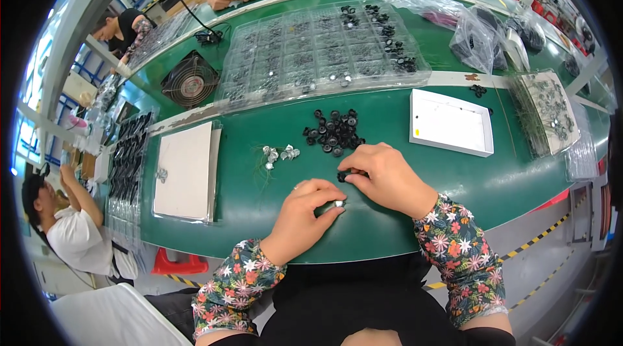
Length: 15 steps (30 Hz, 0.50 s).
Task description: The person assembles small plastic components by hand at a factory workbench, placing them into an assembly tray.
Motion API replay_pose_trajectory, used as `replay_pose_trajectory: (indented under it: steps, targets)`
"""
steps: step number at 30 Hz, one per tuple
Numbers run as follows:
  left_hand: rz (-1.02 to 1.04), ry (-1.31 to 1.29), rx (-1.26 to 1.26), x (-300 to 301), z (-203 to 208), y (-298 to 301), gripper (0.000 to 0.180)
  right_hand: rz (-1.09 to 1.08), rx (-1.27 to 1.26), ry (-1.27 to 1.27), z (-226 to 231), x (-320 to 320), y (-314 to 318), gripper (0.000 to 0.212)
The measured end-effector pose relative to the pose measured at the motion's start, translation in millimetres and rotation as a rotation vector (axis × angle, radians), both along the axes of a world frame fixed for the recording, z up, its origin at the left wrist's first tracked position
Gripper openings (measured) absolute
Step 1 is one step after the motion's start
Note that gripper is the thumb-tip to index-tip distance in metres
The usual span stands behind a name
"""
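Near the front edge of the green table (389, 229), my left hand (300, 219) pinches a small silver round part (339, 203) between thumb and fingertips. Just above and to its right, my right hand (384, 174) has its fingers closed on a small black round part (342, 176), held low over the tabletop. The two parts are close together but apart. Beyond my hands lies a heap of black round parts (334, 132). To the left of that heap, several silver round parts (280, 155) with thin wires are loosely grouped.
A shallow white box (448, 142) stands at the right, by a board bearing wired parts (545, 116). A beige board (183, 174) lies left. Behind are a clear compartment tray (311, 51), a fan (190, 80) and plastic bags (477, 38). Other people sit across and left.
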<state>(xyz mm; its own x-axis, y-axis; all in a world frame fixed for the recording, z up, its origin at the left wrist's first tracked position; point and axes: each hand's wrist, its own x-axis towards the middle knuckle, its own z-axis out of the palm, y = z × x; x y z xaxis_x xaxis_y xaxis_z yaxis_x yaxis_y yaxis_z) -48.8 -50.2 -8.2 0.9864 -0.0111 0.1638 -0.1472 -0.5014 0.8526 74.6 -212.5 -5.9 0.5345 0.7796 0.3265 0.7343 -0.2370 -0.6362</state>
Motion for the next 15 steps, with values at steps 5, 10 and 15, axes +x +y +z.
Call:
replay_pose_trajectory:
  steps: [5, 10, 15]
  targets:
    - [0.033, -0.130, 0.281, 0, -1, 3, 0.020, 0.035, -0.021, -0.096, -1, -5, 5, 0.018]
    - [0.049, -0.104, 0.309, 0, 0, 4, 0.024, 0.010, 0.006, -0.151, -13, -4, 9, 0.018]
    - [0.098, -0.218, 0.359, 8, 21, 20, 0.021, -0.055, 0.045, -0.154, -12, -3, 14, 0.021]
